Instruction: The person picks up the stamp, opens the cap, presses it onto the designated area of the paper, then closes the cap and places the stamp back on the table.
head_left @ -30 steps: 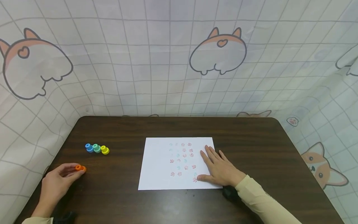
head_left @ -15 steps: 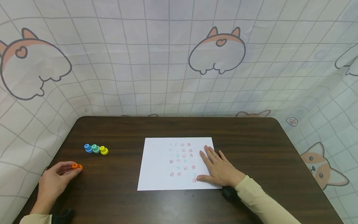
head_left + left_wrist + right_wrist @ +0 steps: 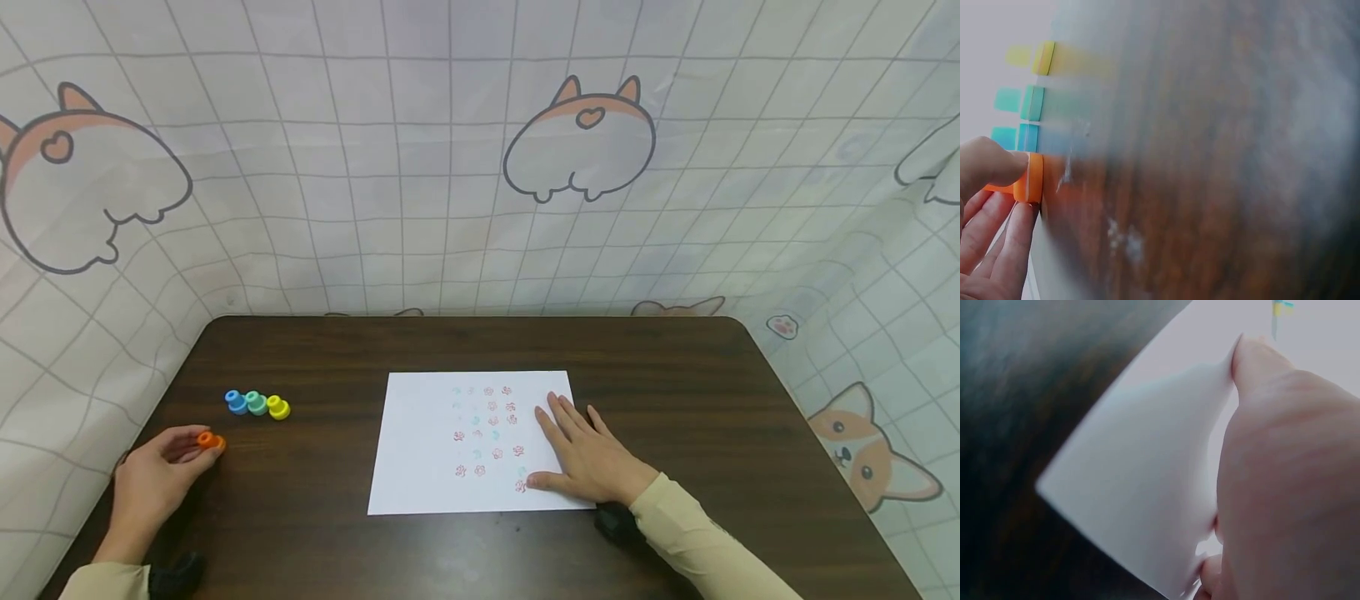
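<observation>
At the left of the table my left hand [image 3: 153, 479] pinches an orange toy stamp [image 3: 211, 441] between thumb and fingertips. In the left wrist view the orange stamp [image 3: 1035, 178] has its wide end at the tabletop, and the thumb [image 3: 997, 159] covers part of it. Just beyond stand a blue stamp [image 3: 236, 402], a teal stamp [image 3: 257, 404] and a yellow stamp [image 3: 278, 408], side by side. My right hand [image 3: 588, 454] lies flat with spread fingers on the right edge of a white sheet of paper [image 3: 412, 450]. Rows of small red and light blue prints [image 3: 492, 407] mark the sheet.
The dark wood table [image 3: 330, 533] reaches back to a white grid-patterned curtain [image 3: 420, 167] with corgi drawings. A dark band [image 3: 618, 521] sits at my right wrist, another [image 3: 176, 575] at my left.
My left hand has moved the orange stamp slightly away from me, nearer the row of stamps. My right hand stays on the paper. The head view has shifted slightly.
</observation>
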The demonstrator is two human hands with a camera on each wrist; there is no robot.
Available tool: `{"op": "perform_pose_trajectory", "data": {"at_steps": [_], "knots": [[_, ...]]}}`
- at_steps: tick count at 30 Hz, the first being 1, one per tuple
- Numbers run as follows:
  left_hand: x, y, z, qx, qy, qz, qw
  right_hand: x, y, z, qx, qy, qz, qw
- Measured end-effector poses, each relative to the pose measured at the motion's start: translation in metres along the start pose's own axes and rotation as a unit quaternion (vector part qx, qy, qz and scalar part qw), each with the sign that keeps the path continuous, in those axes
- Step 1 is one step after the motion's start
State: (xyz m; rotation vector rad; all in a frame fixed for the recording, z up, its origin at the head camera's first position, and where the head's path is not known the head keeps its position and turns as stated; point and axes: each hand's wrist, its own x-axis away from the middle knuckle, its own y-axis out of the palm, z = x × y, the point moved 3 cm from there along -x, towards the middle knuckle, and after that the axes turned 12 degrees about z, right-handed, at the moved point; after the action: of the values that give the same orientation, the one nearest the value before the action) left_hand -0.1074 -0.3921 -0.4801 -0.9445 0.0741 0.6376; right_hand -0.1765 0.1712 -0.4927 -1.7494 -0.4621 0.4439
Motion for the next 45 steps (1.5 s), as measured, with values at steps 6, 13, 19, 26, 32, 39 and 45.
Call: {"op": "perform_pose_trajectory", "data": {"at_steps": [6, 13, 19, 26, 32, 39, 45], "knots": [[0.001, -0.001, 0.001, -0.001, 0.0, -0.003, 1.0, 0.0, -0.001, -0.002, -0.001, -0.002, 0.0, 1.0], [-0.001, -0.011, 0.016, 0.025, 0.019, 0.025, 0.9992, -0.001, 0.0, 0.0, 0.002, 0.0, -0.003, 1.0], [-0.006, -0.014, 0.041, 0.046, 0.066, 0.052, 0.9954, -0.001, 0.0, 0.002, 0.001, 0.004, -0.004, 1.0], [-0.008, -0.007, 0.062, 0.057, 0.107, 0.046, 0.9915, -0.001, 0.001, 0.001, -0.004, 0.003, -0.004, 1.0], [-0.011, 0.003, 0.067, 0.06, 0.112, 0.034, 0.9913, 0.0, -0.002, -0.001, -0.005, -0.002, 0.002, 1.0], [-0.012, 0.014, 0.071, 0.064, 0.127, 0.015, 0.9898, 0.0, -0.002, -0.001, -0.006, -0.004, 0.004, 1.0], [-0.013, 0.021, 0.072, 0.052, 0.123, -0.004, 0.991, 0.0, 0.0, 0.001, -0.016, -0.001, 0.004, 0.9999]]}}
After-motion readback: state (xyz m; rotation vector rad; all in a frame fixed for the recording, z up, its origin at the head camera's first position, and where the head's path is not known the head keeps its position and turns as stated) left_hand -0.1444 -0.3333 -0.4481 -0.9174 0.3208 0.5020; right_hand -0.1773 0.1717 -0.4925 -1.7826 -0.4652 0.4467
